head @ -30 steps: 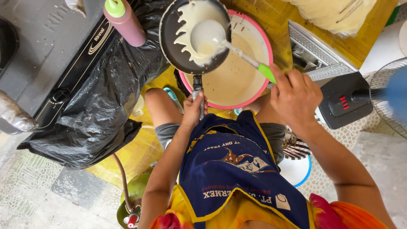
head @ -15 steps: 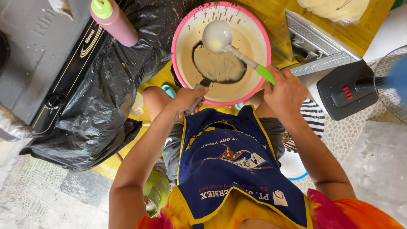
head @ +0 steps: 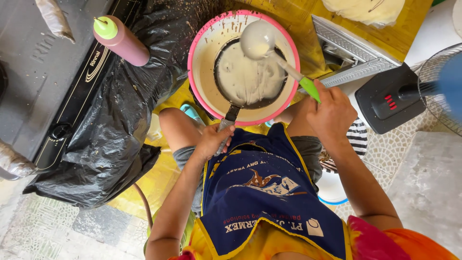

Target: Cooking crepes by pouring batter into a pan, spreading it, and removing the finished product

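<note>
pan over the basin, ladle raised

your left hand (head: 211, 140) is wrapped around the handle of the small dark pan (head: 248, 77), which sits tilted inside the mouth of the pink-rimmed basin (head: 195, 58), its face coated in pale batter. your right hand (head: 332, 111) grips the green handle of the ladle (head: 258, 39), whose white bowl hangs above the pan's far edge, close to the basin's far rim. the pan fills most of the basin's opening, so little room is left between its edge and the wall. a pink squeeze bottle (head: 122, 41) with a green cap lies to the left, well apart, on crumpled black plastic (head: 110, 139) that drapes over a dark stove (head: 43, 82). yellow sheeting lies under the basin. a black fan base (head: 392, 98) stands just beside your right wrist on the patterned floor.
</note>
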